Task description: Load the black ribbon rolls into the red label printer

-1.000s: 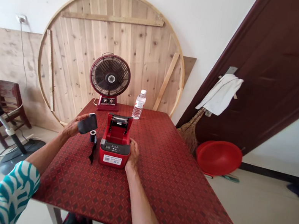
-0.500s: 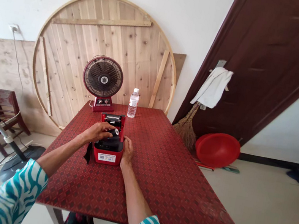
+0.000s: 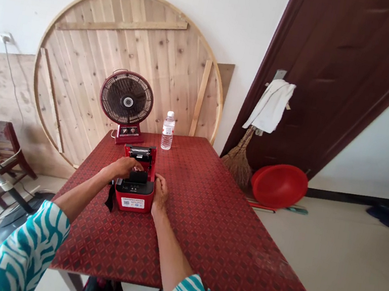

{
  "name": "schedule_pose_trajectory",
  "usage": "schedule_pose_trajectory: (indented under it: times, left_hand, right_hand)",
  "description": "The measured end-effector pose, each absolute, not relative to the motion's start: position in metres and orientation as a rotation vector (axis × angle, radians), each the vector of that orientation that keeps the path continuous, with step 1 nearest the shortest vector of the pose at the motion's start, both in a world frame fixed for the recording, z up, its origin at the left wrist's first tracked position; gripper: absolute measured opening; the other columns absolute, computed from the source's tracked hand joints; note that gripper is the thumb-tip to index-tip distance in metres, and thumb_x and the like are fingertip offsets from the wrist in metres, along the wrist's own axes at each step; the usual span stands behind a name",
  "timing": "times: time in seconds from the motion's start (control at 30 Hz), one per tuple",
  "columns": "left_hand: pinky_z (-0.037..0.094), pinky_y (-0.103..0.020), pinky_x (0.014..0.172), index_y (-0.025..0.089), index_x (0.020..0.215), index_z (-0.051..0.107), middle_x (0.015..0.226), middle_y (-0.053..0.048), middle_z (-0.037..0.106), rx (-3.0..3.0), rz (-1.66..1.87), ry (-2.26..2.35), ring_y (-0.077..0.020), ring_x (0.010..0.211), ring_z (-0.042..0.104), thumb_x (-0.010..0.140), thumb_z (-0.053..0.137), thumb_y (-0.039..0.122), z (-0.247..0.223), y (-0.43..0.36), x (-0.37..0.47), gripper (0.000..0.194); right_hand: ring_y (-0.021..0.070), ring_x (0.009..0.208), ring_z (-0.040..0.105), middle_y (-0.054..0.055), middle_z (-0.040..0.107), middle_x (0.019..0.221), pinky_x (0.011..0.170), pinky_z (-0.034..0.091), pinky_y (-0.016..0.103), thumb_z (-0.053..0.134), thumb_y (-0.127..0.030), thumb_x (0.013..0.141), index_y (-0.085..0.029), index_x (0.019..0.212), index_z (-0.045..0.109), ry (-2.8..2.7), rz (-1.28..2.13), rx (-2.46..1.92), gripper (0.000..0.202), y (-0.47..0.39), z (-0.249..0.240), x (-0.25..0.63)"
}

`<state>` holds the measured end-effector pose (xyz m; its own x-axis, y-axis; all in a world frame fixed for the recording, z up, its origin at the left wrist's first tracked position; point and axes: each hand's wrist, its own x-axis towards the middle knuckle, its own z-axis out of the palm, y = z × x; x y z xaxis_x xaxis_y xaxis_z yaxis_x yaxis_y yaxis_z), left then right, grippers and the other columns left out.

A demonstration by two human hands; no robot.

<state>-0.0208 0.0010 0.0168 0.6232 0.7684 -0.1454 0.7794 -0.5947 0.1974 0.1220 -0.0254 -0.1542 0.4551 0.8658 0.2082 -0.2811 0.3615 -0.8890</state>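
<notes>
A red and black printer-like device (image 3: 134, 195) stands on the patterned red table (image 3: 223, 241), its lid (image 3: 140, 152) raised at the back. Inside the open compartment lies a black roll (image 3: 138, 177). My left hand (image 3: 126, 167) reaches over the compartment, its fingertips at the back of the roll; whether they grip it is hidden. Against the device's right side rests my right hand (image 3: 160, 195), fingers together along the red casing. A black strap (image 3: 110, 197) hangs from the device's left side.
Behind the device, a red fan (image 3: 127, 101) and a water bottle (image 3: 168, 131) stand near the table's far edge. A large round wooden board (image 3: 120, 52) leans on the wall. Right of the table are a broom (image 3: 239, 166) and red basins (image 3: 279, 185).
The roll has gone down into the compartment; its white end no longer shows. My left hand has shifted over its back. My right hand stays at the device's side. The view has shifted slightly.
</notes>
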Motion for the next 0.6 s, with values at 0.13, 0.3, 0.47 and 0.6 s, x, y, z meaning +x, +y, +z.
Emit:
schedule_pose_trajectory:
  times: [0.13, 0.3, 0.47, 0.6]
  left_hand:
    - [0.050, -0.025, 0.086, 0.023, 0.110, 0.075, 0.112, -0.007, 0.076, 2.629, -0.142, 1.231, -0.0221, 0.105, 0.069, 0.076, 0.061, 0.007, 0.003, 0.008, -0.016, 0.040]
    - [0.051, -0.023, 0.079, 0.026, 0.093, 0.079, 0.095, -0.002, 0.079, 2.577, -0.010, 1.161, -0.0204, 0.093, 0.072, 0.073, 0.065, 0.011, -0.003, 0.021, -0.015, 0.028]
    - [0.052, -0.028, 0.081, 0.019, 0.103, 0.076, 0.099, -0.006, 0.078, 2.267, 0.594, 1.032, -0.0220, 0.092, 0.071, 0.089, 0.055, 0.043, -0.004, -0.003, -0.040, 0.035]
    - [0.051, -0.031, 0.082, 0.018, 0.098, 0.076, 0.096, -0.008, 0.077, 2.180, 0.850, 1.057, -0.0224, 0.090, 0.070, 0.096, 0.039, 0.055, -0.021, -0.042, -0.053, 0.052]
  right_hand:
    - [0.0212, 0.098, 0.063, 0.002, 0.074, 0.099, 0.085, 0.048, 0.033, 0.056, -0.050, 0.079, -0.025, 0.098, 0.072, -0.744, 0.861, -0.928, 0.035, -0.027, -0.153, 0.122]
    - [0.0209, 0.098, 0.063, 0.002, 0.074, 0.098, 0.085, 0.049, 0.032, 0.057, -0.051, 0.078, -0.025, 0.098, 0.072, -0.735, 0.878, -0.941, 0.037, -0.029, -0.149, 0.123]
    - [0.0213, 0.098, 0.063, 0.002, 0.074, 0.098, 0.085, 0.049, 0.033, 0.058, -0.052, 0.078, -0.024, 0.099, 0.072, -0.735, 0.883, -0.957, 0.038, -0.033, -0.144, 0.123]
    - [0.0219, 0.098, 0.064, 0.003, 0.074, 0.096, 0.085, 0.049, 0.033, 0.057, -0.053, 0.079, -0.024, 0.100, 0.072, -0.751, 0.871, -0.960, 0.038, -0.036, -0.141, 0.124]
